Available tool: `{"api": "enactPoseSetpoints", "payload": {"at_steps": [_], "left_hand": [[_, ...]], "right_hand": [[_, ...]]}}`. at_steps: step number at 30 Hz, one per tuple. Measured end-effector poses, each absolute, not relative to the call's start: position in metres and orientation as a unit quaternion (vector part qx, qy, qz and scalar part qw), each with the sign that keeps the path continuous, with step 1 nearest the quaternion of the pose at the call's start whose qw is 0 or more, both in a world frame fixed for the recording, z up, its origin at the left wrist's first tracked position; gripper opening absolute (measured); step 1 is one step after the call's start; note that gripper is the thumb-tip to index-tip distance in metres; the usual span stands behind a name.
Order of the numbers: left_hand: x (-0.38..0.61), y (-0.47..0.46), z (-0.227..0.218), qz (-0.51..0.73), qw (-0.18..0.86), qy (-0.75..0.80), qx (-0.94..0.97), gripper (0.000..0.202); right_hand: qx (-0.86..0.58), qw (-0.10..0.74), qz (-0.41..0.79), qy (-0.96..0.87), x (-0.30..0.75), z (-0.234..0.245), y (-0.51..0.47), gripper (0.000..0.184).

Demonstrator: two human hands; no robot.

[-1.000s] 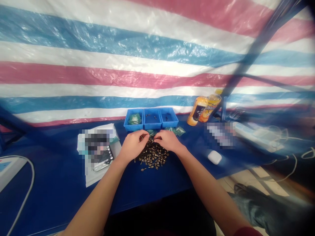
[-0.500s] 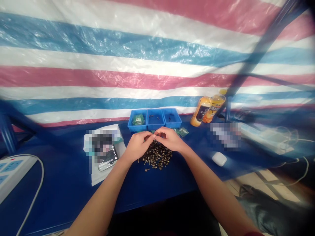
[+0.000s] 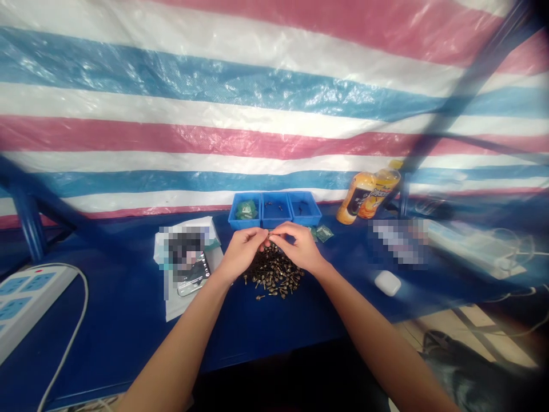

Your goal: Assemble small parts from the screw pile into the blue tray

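Metal pieces lie heaped on the blue table, nearer than three blue trays, long axes pointing in mixed directions. Left hand and right hand meet over the far side, fingertips pinched; anything gripped is too small to tell. One near-edge piece lies roughly left-to-right.

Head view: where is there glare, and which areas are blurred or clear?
Head view, upper half: bright glare flecks on the striped sheet; head view, right edge: long white object smeared; head view, centre: pile of small parts fairly clear.
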State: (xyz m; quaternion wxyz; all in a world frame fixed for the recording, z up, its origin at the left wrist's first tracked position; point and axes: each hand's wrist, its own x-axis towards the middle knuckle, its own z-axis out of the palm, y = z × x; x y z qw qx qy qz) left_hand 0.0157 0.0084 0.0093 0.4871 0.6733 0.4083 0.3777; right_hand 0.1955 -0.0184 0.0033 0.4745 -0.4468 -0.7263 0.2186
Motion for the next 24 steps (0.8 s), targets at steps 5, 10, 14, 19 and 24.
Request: {"api": "enactPoseSetpoints", "payload": {"at_steps": [5, 10, 14, 19, 24], "left_hand": [[0.02, 0.007, 0.007, 0.388, 0.522, 0.415, 0.636, 0.042], [0.021, 0.007, 0.006, 0.389, 0.506, 0.417, 0.647, 0.047], [0.021, 0.005, 0.003, 0.411, 0.448, 0.429, 0.668, 0.046], [0.02, 0.005, 0.0, 0.43, 0.362, 0.455, 0.69, 0.038], [0.018, 0.005, 0.0, 0.419, 0.307, 0.483, 0.705, 0.035]], "right_hand": [[-0.455, 0.469, 0.179, -0.736, 0.195, 0.003, -0.02, 0.018], [-0.451, 0.466, 0.184, -0.739, 0.195, 0.001, -0.019, 0.019], [-0.471, 0.453, 0.233, -0.72, 0.195, -0.002, -0.018, 0.03], [-0.526, 0.44, 0.319, -0.655, 0.195, -0.008, -0.012, 0.048], [-0.515, 0.536, 0.367, -0.56, 0.195, -0.014, -0.003, 0.048]]}}
